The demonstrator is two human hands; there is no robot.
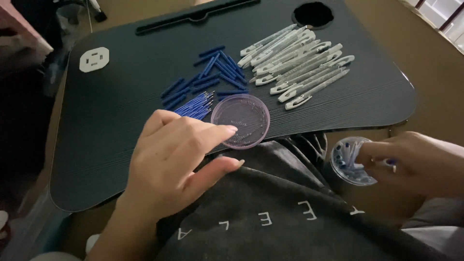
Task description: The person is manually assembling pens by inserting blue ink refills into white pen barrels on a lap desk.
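Two hands: left hand (171, 159) spread loose over lid (240, 120); right hand (411, 162) fingers seemingly pinching piece inside jar (350, 162).

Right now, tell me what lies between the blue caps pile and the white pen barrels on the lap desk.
In the head view, nothing: a narrow strip of bare lap desk separates the blue caps from the white pen barrels.

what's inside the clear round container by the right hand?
The clear round container holds small white and blue pen parts, loosely heaped. The right hand reaches its fingertips in and covers the right rim, so what lies under the fingers cannot be seen.
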